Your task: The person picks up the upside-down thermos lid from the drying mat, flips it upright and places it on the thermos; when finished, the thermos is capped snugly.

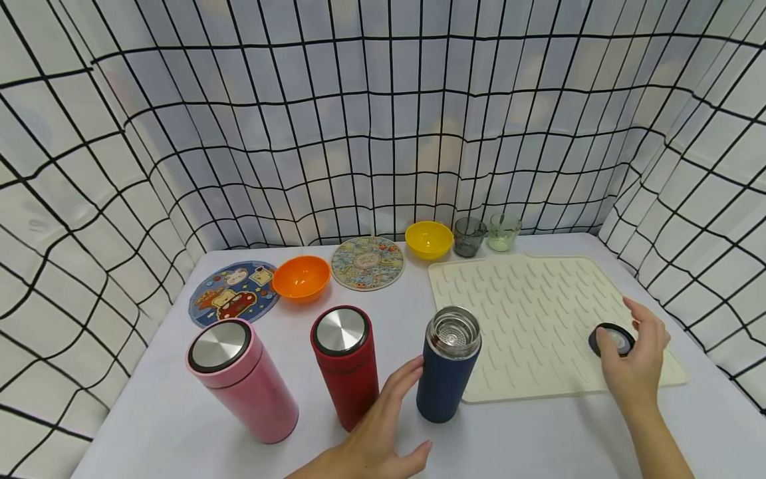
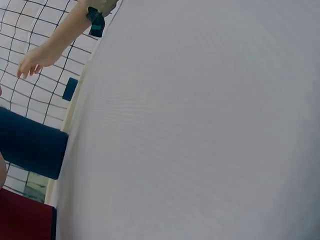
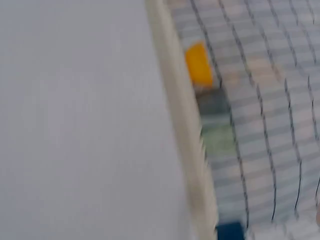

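Note:
A navy blue thermos point(image 1: 447, 372) stands upright with its steel mouth uncovered and a strainer inside. My left hand point(image 1: 377, 429) is beside it, fingers extended and fingertips at its left side; whether they touch cannot be told. The thermos's dark blue lid point(image 1: 612, 340) lies on the cream drying mat point(image 1: 526, 319). Above the lid is my right hand point(image 1: 637, 356), thumb and fingers apart; the left wrist view shows a gap between the hand point(image 2: 42, 56) and the lid point(image 2: 70, 89). In the right wrist view, only a bit of the blue lid point(image 3: 230, 231) shows.
Left of my left hand stand a red thermos point(image 1: 344, 366) and a pink thermos point(image 1: 251, 386), both capped. Farther back are an orange bowl point(image 1: 301, 279), a yellow bowl point(image 1: 429, 239), two round coasters, a grey glass point(image 1: 469, 237) and a green glass point(image 1: 503, 233). Black netting point(image 1: 389, 140) surrounds the table.

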Demonstrator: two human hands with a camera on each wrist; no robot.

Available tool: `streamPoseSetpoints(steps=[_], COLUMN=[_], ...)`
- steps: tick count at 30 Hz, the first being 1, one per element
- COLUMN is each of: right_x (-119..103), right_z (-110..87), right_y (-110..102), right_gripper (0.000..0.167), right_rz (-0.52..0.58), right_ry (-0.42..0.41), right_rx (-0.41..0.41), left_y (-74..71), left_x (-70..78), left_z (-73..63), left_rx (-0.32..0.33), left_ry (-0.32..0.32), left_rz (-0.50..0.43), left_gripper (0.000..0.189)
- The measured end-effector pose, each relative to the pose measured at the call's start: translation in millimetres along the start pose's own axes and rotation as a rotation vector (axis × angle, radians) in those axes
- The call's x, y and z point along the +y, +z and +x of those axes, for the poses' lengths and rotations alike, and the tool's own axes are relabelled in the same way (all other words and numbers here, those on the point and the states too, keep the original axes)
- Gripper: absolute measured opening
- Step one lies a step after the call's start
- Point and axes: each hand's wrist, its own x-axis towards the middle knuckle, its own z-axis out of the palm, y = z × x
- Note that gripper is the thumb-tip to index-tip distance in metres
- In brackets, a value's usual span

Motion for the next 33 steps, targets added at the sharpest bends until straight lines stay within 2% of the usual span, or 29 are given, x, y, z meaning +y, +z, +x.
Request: streamPoseSetpoints(steps=[3, 6, 8, 10, 13, 18, 24, 28, 33], right_x=[28.7, 48.0, 58.2, 67.6, 80.9, 90.7, 91.8, 90.5, 87.3], right_z=[-1.4, -4.6, -6.8, -8.3, -10.9, -16.8, -18.0, -17.9, -18.8], right_y=[-12.8, -21.4, -23.2, -23.4, -21.7, -21.4, -21.5, -19.6, -18.0], right_gripper=[0.062, 0.065, 0.066, 0.066, 0.069, 0.071, 0.072, 0.079, 0.085], right_rz=[-0.179, -0.253, -0.276, -0.28, -0.285, -0.331, -0.364, -0.41, -0.419], right_ry=[0.105, 0.27, 0.368, 0.414, 0.396, 0.308, 0.298, 0.37, 0.463], right_rx=[0.008, -0.039, -0.078, -0.141, -0.239, -0.364, -0.355, -0.344, -0.311], left_y=[5.4, 11.4, 16.0, 21.2, 29.4, 39.8, 36.0, 35.6, 37.1], left_x=[-4.1, -8.9, -12.7, -17.6, -26.2, -40.5, -51.2, -53.6, -54.5], left_z=[2.3, 5.3, 6.3, 5.7, 2.7, -3.3, 1.2, 3.5, 3.7], left_rx=[0.004, 0.036, 0.056, 0.07, 0.083, 0.041, -0.017, -0.029, -0.025], left_ry=[-0.02, -0.033, -0.083, -0.159, -0.288, -0.411, -0.462, -0.507, -0.49], left_rz=[-0.013, -0.05, -0.108, -0.165, -0.228, -0.265, -0.345, -0.369, -0.348], left_gripper=[0.094, 0.098, 0.1, 0.101, 0.099, 0.091, 0.08, 0.075, 0.073])
